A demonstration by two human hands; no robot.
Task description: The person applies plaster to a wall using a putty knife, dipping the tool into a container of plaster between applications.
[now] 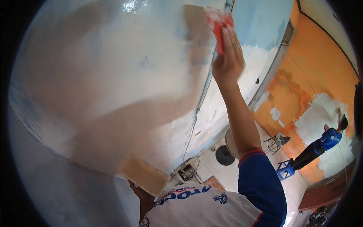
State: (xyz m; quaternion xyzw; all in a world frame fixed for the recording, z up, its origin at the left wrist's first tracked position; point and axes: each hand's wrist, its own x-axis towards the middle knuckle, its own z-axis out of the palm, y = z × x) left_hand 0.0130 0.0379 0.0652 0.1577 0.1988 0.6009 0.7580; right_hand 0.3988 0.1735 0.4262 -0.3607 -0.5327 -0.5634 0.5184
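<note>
My right hand (230,56) is raised high, its fingers closed round a red putty spreader (219,24) smeared with white. The spreader is at the pale, patchily coated wall (151,75); whether its edge touches the surface I cannot tell. Low down, my left hand (143,195) supports a shallow rectangular tray (162,181) from below. The tray is beige and slightly blurred, and what lies in it is hard to make out. My arm's shadow falls across the wall.
A cable (196,117) runs down the wall. On the tiled floor are a round black disc (225,155) and a metal stand with a pot (279,140). Farther right, a person in blue (329,140) stands on a blue stool (285,170) by a partly whitened orange wall (287,83).
</note>
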